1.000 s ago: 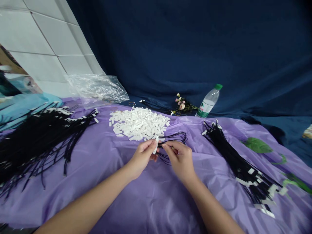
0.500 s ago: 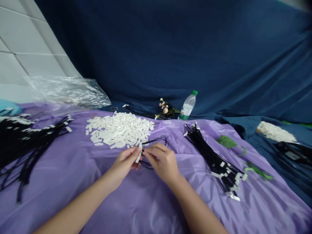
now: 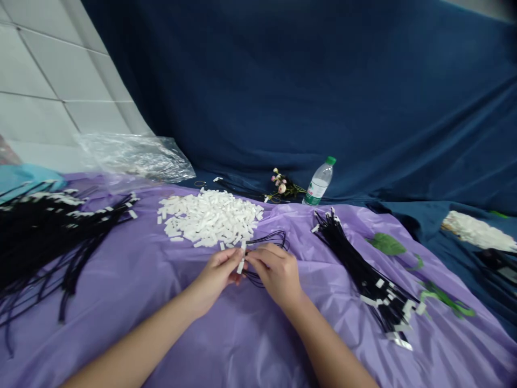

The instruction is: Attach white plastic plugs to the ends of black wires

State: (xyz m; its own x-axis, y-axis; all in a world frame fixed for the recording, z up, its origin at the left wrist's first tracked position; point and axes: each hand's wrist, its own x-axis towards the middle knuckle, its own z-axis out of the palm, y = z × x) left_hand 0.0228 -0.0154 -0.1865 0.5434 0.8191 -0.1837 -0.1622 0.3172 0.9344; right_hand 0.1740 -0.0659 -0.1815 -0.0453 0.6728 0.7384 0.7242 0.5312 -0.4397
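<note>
In the head view my left hand (image 3: 218,274) pinches a small white plastic piece (image 3: 241,265) between thumb and fingers, tilted nearly upright. My right hand (image 3: 279,270) is closed against it from the other side, fingertips on a thin black cable (image 3: 278,234). Loops of that cable curve out behind and below my fingers. The exact spot where cable and white piece meet is hidden by the fingertips. Just beyond my hands lies a heap of similar white pieces (image 3: 212,218).
A bundle of black cables with white ends (image 3: 355,258) lies to the right, a larger bundle (image 3: 44,231) to the left. Behind are a plastic bag (image 3: 141,156), artificial flowers (image 3: 281,188) and a bottle (image 3: 319,183). Green leaves (image 3: 388,244) lie on the purple cloth (image 3: 194,345).
The whole view has shifted, so everything sits further right and slightly lower in it. Both hands keep their hold on the white piece and the cable, with only slight finger movement.
</note>
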